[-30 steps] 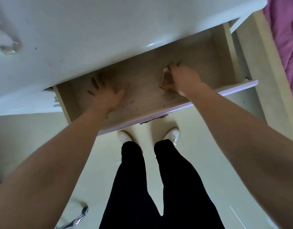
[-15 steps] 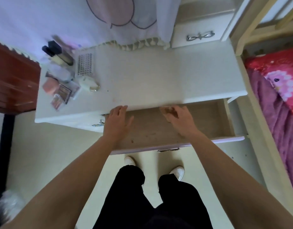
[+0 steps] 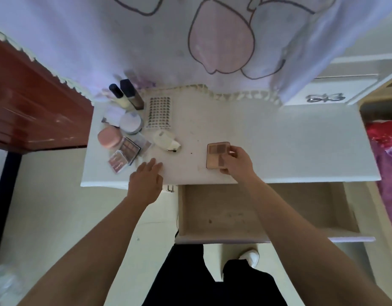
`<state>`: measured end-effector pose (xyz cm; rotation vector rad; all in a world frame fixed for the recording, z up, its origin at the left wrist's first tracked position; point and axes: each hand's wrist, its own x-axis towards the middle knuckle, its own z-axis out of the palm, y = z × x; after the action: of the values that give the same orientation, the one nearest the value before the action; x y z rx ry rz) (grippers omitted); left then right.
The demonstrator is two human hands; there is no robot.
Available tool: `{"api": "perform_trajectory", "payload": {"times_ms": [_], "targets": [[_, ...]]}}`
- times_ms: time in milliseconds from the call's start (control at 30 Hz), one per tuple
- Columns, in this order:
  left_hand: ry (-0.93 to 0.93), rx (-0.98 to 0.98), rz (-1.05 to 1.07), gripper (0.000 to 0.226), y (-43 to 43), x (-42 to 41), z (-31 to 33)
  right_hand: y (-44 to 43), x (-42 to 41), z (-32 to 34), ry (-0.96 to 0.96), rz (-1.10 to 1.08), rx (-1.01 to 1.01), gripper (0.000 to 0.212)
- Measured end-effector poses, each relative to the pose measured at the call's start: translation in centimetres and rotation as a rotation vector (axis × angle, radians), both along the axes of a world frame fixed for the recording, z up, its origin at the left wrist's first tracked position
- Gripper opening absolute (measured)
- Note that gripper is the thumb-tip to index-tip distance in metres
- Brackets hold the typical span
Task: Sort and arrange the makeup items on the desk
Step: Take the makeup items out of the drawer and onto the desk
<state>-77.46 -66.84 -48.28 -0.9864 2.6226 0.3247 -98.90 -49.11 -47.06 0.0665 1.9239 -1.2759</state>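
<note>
Drawer (image 3: 257, 213) open under desk (image 3: 290, 146) front; near desk front edge, right hand (image 3: 237, 161) pinches palette (image 3: 216, 155) by its right side, long axis front-to-back; left hand (image 3: 146, 180) flat, fingers straight, nearer makeup cluster (image 3: 124, 138) at desk's far-left corner.

**White desk, makeup bunched at its left end**

The white desk (image 3: 279, 138) carries a cluster at its left end. Two dark-capped bottles (image 3: 132, 96) stand at the back, with a dotted sheet (image 3: 159, 112) just beside them. In front are a lilac round compact (image 3: 131, 123), a pink jar (image 3: 109, 136), two eyeshadow palettes (image 3: 129, 147) and a white case (image 3: 165, 140). A tan palette (image 3: 217, 155) sits mid-front, well apart from the cluster.
</note>
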Motion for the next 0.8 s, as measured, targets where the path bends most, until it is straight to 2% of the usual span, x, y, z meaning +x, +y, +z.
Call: {"api": "perform_trajectory", "payload": {"times_ms": [133, 267, 367, 500, 600, 800], "targets": [[-0.019, 0.06, -0.122, 0.052, -2.2, 1.6, -0.4, -6.7, 0.6, -0.2, -0.006, -0.03, -0.02, 0.033], [0.011, 0.123, -0.097, 0.056, -4.0, 1.3, -0.2, -12.6, -0.3, -0.5, 0.109, -0.133, -0.005, 0.029], [0.013, 0.116, -0.156, 0.057, -4.6, 1.7, -0.4, -16.7, -1.3, -0.1, 0.003, -0.209, -0.105, 0.031], [0.007, 0.098, -0.209, 0.055, -5.1, 2.0, -0.5, -21.1, -1.3, -0.2, -0.035, -0.053, -0.12, 0.039], [0.011, 0.114, -0.191, 0.052, -5.3, 1.7, -0.4, -22.4, -0.2, -0.2, 0.054, 0.067, -0.017, 0.048], [-0.022, 0.116, -0.182, 0.051, -5.4, 1.0, 0.2, -18.3, 0.7, 0.2, 0.143, 0.116, 0.071, 0.05]]}}
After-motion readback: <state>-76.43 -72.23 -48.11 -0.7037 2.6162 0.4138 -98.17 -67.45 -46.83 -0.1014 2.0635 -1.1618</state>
